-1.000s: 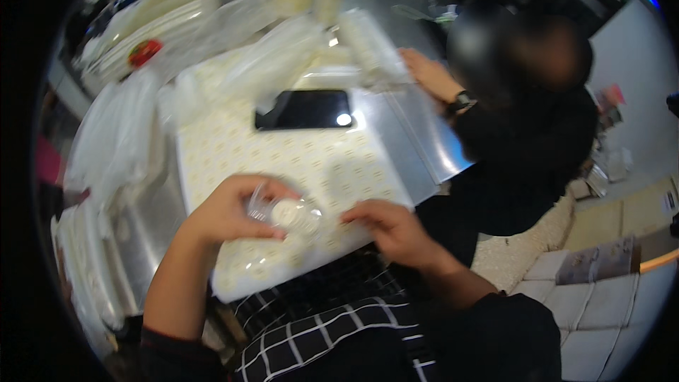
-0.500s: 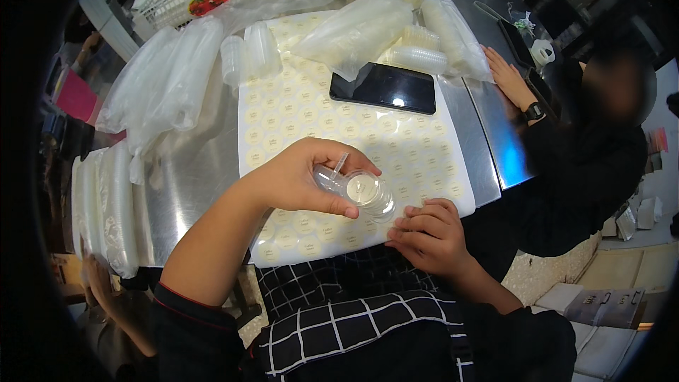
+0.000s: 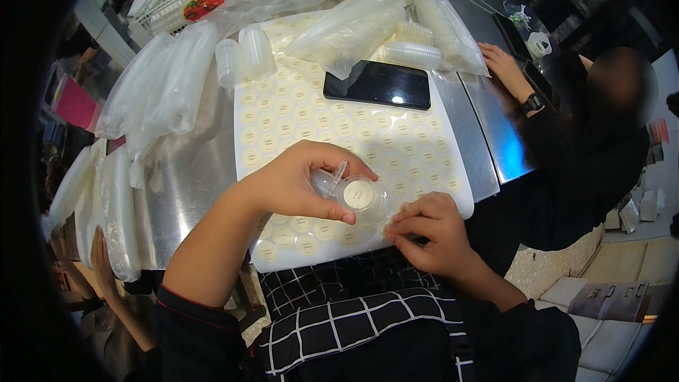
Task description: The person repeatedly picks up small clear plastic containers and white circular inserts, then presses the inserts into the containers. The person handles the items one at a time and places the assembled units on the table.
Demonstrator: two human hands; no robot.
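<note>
My left hand is curled round a clear plastic cup above a sheet of round stickers. A round cream sticker shows on the cup's face, and a clear flap or rim piece stands up beside my fingers. Whether it is one cup or a nested few, I cannot tell. My right hand is beside the cup's right side, low over the sheet, thumb and forefinger drawn together. What lies between those fingertips, if anything, is too small to make out.
Beyond the cup, a black phone lies on the sheet. Bagged clear cups and a white basket stand at left and back. More bagged plasticware is at back right, near another person's hand. Another hand touches sleeves at left.
My right hand's fingers have curled from lying extended into a pinch near the cup. The left hand keeps its hold, with the cup tipped slightly. At left, another person's hand has risen against the bagged stacks.
</note>
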